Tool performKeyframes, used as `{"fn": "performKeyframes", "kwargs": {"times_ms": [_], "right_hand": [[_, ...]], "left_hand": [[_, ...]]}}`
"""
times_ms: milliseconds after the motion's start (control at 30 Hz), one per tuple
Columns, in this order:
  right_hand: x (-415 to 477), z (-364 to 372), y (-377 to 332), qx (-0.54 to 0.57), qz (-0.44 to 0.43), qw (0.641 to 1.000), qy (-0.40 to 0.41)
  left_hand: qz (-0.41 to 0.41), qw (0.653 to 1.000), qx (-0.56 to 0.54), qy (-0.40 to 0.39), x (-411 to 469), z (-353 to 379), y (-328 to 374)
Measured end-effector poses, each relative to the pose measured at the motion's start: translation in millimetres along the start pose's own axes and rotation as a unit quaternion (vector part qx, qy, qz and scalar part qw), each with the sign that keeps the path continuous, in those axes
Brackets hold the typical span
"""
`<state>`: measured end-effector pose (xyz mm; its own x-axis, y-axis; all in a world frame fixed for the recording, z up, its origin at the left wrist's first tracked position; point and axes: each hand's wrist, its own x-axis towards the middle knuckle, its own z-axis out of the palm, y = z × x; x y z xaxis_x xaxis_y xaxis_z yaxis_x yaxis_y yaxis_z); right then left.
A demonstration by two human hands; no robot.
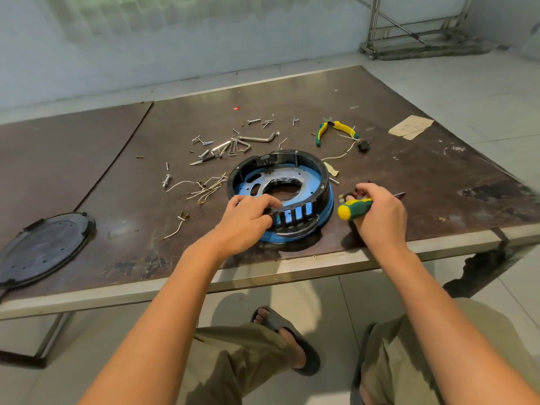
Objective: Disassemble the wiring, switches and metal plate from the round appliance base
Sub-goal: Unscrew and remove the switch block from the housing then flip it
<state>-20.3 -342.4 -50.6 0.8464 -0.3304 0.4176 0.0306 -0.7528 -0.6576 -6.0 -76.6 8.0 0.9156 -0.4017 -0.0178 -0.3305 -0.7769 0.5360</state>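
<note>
Head view: your left hand (248, 220) grips the round appliance base's (292, 171) black rim on the bench (438, 176); your right hand (380, 211) clasps a green-yellow screwdriver (355, 209) beside it.

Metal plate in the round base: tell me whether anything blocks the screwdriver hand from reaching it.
The black wall of the base stands between the right hand, holding the screwdriver beside it, and the sunken metal plate. From above the plate lies open; the left hand grips only the near rim.
</note>
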Motion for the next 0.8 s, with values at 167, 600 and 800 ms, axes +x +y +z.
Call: {"fn": "performKeyframes", "kwargs": {"times_ms": [167, 600, 800], "right_hand": [[-12, 2, -22, 0.098, -0.098, 0.989, 0.049], [-29, 16, -39, 0.160, -0.237, 0.954, -0.092], [-20, 17, -31, 0.153, -0.252, 0.952, -0.083]], "left_hand": [[0.055, 0.988, 0.142, 0.014, -4, 0, -5], [0.006, 0.985, 0.055, 0.161, 11, 36, 59], [0.125, 0.974, 0.186, 0.034, -2, -11, 13]]}}
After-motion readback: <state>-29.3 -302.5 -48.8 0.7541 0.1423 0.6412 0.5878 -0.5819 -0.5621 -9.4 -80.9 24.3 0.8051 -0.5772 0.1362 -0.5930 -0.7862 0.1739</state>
